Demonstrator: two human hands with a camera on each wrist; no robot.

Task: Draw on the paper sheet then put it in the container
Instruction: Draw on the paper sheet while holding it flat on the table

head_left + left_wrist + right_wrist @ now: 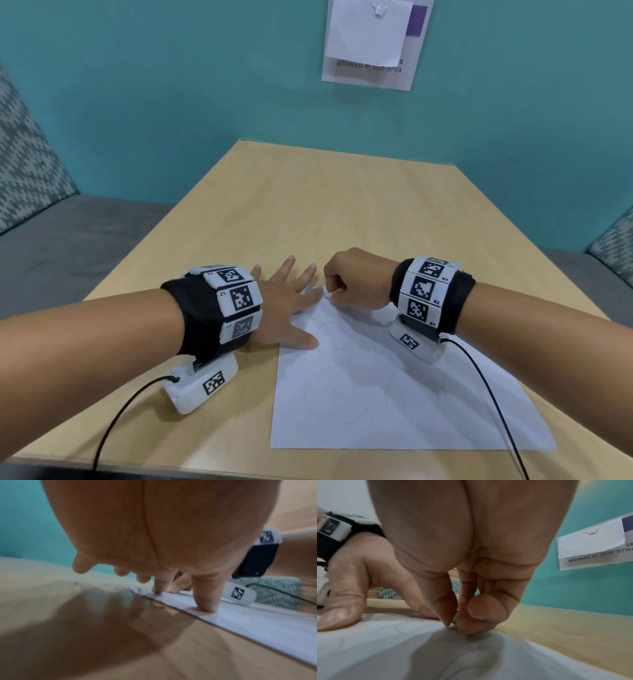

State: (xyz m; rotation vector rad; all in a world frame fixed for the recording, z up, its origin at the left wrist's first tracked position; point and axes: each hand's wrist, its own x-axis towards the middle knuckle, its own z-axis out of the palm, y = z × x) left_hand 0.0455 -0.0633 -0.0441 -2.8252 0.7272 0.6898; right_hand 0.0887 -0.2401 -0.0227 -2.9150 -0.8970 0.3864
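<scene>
Pinching the far corner of the paper sheet [394, 387], the right hand [356, 281] has thumb and fingertips pressed together on it; whether a small object is also held there I cannot tell. Spread flat, the left hand [284, 305] presses the sheet's left edge onto the table [342, 205], near its front edge. Faint curved lines mark the paper. Lifting the corner cleanly probably calls for easing that pressure. No container shows.
</scene>
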